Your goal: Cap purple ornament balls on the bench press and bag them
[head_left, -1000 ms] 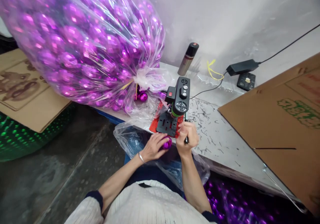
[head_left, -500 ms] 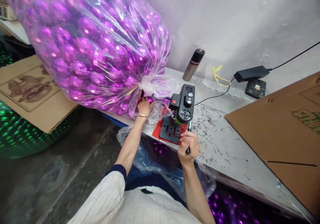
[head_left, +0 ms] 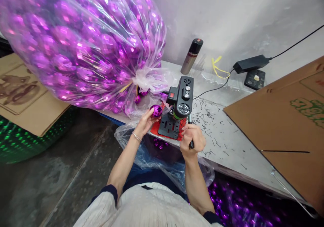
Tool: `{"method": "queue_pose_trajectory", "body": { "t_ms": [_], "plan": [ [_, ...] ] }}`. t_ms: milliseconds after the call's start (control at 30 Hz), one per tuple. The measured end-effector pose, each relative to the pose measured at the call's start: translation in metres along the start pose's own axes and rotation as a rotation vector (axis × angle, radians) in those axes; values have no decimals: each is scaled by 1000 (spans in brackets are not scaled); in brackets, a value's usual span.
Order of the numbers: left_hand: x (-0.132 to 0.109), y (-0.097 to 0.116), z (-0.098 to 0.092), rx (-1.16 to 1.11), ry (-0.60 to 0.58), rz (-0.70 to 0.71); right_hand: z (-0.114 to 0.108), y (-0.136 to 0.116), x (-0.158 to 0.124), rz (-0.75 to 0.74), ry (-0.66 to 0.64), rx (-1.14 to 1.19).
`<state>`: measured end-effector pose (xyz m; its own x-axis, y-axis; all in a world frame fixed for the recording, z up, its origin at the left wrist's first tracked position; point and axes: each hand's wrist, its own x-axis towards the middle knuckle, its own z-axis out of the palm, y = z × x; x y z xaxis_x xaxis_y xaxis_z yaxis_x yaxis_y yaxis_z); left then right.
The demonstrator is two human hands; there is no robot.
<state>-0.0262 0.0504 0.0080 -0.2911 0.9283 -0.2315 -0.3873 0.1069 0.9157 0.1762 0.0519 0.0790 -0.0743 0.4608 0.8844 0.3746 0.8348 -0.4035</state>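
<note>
A shiny purple faceted ball (head_left: 156,111) is held in the fingers of my left hand (head_left: 145,121), just left of a small black bench drill press (head_left: 184,97). My right hand (head_left: 192,138) is wrapped round the press's lever handle (head_left: 191,145). The press stands on a dark slotted base plate (head_left: 168,128) over a red sheet (head_left: 155,128). Behind my left hand, the gathered neck of a big clear bag (head_left: 146,78) full of purple balls lies on the table, with a few balls showing at its opening.
Dark shavings (head_left: 210,129) litter the white table (head_left: 227,146). A spray can (head_left: 191,56) and a power adapter (head_left: 250,64) are by the wall. An open cardboard box (head_left: 283,119) stands right; flat cardboard (head_left: 32,98) lies left. Clear plastic film (head_left: 131,142) hangs at the front edge.
My left hand has come out from the bag's opening, towards me, with a purple ball in its fingers. My right hand stays on the lever handle. The view has shifted slightly.
</note>
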Motion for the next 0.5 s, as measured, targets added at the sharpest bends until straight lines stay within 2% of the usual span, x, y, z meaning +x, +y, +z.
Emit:
{"method": "queue_pose_trajectory", "body": {
  "t_ms": [67,200,367,500],
  "plan": [
    [-12,-12,8,-29,-13,-56,-1,1,6,9,11,5],
    [-25,-26,21,-18,-7,-72,-2,3,13,2,9,-5],
    [-38,-25,18,-79,-77,-153,-2,3,15,-23,6,-37],
    [-42,-28,14,67,-53,-42,-2,2,17,-18,17,-50]
  ]
}}
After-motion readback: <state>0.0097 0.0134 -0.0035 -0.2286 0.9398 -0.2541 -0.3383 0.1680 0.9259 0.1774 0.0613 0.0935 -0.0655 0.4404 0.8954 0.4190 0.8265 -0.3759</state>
